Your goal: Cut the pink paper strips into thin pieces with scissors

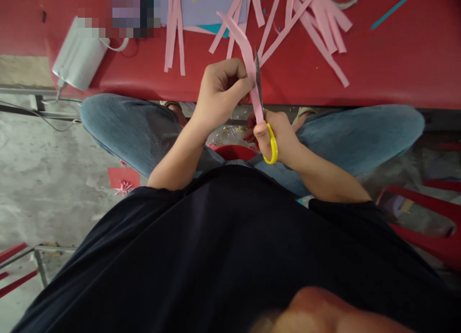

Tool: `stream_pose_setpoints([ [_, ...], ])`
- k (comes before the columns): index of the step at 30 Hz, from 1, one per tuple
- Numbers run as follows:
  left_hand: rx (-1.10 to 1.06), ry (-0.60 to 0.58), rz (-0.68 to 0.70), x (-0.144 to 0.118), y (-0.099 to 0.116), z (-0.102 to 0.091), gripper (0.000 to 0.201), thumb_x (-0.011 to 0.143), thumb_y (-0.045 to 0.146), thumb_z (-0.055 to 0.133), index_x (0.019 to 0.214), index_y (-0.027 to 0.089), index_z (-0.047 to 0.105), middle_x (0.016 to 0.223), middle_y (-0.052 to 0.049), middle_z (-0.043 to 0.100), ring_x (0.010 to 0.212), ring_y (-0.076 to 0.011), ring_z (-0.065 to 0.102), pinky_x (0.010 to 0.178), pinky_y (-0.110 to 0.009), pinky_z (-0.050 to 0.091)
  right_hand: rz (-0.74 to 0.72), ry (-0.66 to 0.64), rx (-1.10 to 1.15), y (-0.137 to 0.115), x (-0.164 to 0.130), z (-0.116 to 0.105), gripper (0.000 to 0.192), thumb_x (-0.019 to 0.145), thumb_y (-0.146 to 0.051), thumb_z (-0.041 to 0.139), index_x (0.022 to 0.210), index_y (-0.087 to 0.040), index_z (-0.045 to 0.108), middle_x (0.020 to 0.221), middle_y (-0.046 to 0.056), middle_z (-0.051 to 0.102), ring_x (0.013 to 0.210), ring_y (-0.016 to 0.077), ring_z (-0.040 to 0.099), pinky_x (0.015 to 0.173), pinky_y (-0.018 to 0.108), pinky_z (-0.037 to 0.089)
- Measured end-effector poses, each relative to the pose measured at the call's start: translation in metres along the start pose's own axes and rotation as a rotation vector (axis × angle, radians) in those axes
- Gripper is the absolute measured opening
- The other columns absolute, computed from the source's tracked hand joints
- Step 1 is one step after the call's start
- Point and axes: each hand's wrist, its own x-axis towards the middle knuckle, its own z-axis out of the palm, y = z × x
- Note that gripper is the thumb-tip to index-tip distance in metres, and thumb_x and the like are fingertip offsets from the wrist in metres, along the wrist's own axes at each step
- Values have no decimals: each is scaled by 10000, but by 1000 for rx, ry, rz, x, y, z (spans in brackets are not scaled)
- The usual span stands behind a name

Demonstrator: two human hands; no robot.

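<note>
While pinching strip point(248, 59): scissors point(264, 126) midway.

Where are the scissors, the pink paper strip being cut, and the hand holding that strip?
scissors point(271, 146): head view, on the yellow handle loop.
pink strip point(248, 54): head view, mid-strip.
left hand point(219, 93): head view, on its back.

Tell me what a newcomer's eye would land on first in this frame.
In the middle, the left hand pinches a pink paper strip while the right hand works yellow-handled scissors along it, just in front of the table edge. Behind them, many more cut pink strips lie scattered across the red table. A grey box-like device sits at the table's left end.
</note>
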Motion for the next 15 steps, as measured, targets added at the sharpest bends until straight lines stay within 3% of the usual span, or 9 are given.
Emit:
stream_pose_setpoints([
  [9, -4, -6, 7, 2, 3, -2, 325, 889, 167, 704, 625, 330, 605, 586, 15, 596, 535, -180, 509, 565, -391, 358, -28, 48, 32, 6, 1, 7, 838, 951, -1029, 361, 989, -235, 626, 753, 73, 704, 717, 275, 741, 640, 372, 557],
  [15, -17, -17, 21, 0, 8, -1, 338, 897, 83, 642, 644, 307, 627, 589, 9, 576, 555, -174, 518, 570, -376, 351, -47, 77, -18, -2, 0, 6, 851, 978, -1013, 298, 952, -227, 623, 710, 69, 642, 670, 252, 697, 604, 355, 499],
])
